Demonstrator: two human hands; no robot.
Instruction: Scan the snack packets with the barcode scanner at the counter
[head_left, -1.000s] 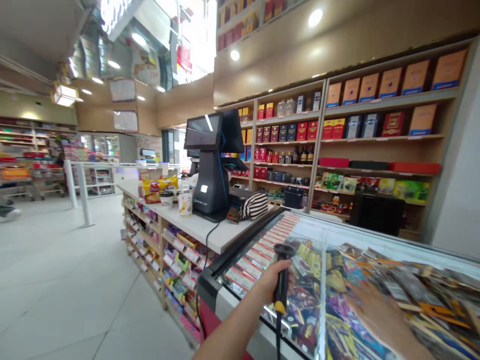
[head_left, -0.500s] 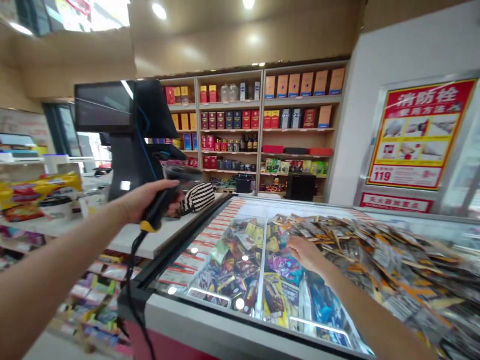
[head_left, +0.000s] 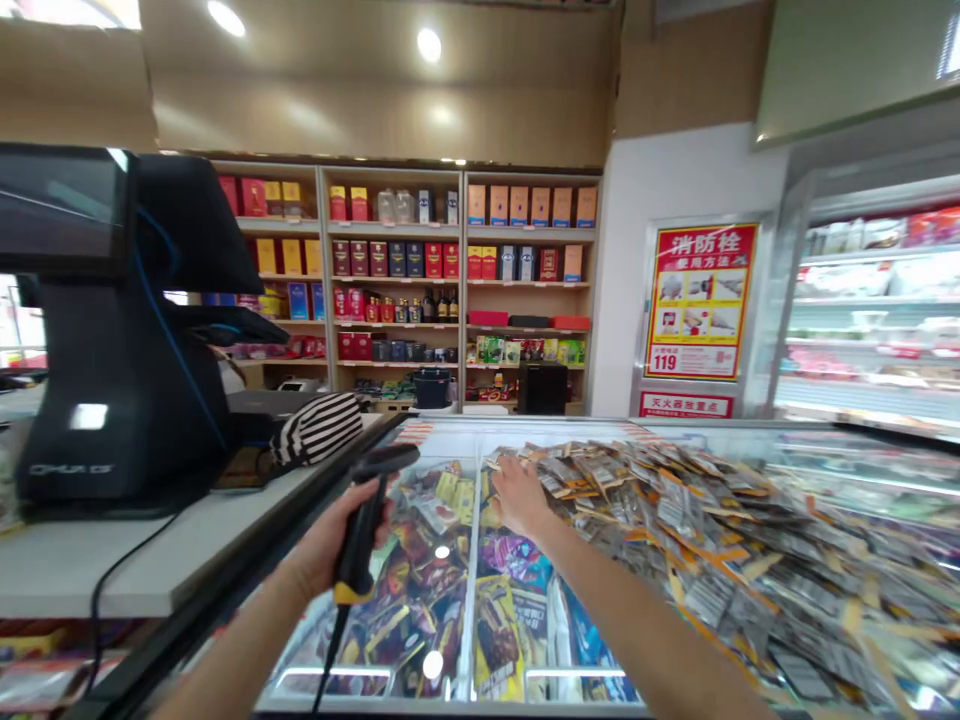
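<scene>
In my left hand (head_left: pixel 330 535) is a black and yellow handheld barcode scanner (head_left: pixel 360 545); its cable hangs down and its head points up and away, above the left part of a glass-topped freezer. My right hand (head_left: pixel 519 492) is at the left end of a large heap of small flat packets (head_left: pixel 697 510) lying on the freezer's glass top (head_left: pixel 474 600). Its fingers are bent, with a packet's edge showing beside them; the fingertips are partly hidden. Under the glass lie frozen treats in colourful wrappers (head_left: pixel 427 580), split by a white divider.
To the left, a counter (head_left: pixel 105 565) bears a black checkout terminal (head_left: pixel 112 400) and a black-and-white striped item (head_left: pixel 319 428). Shelves of boxes and bottles (head_left: pixel 397 260) line the back wall. A red poster (head_left: pixel 701 300) and a lit refrigerated case (head_left: pixel 877 320) are at the right.
The view has swung right. My left hand has brought the scanner from beside the terminal over the freezer, closer to my right hand, which stays at the heap's left end.
</scene>
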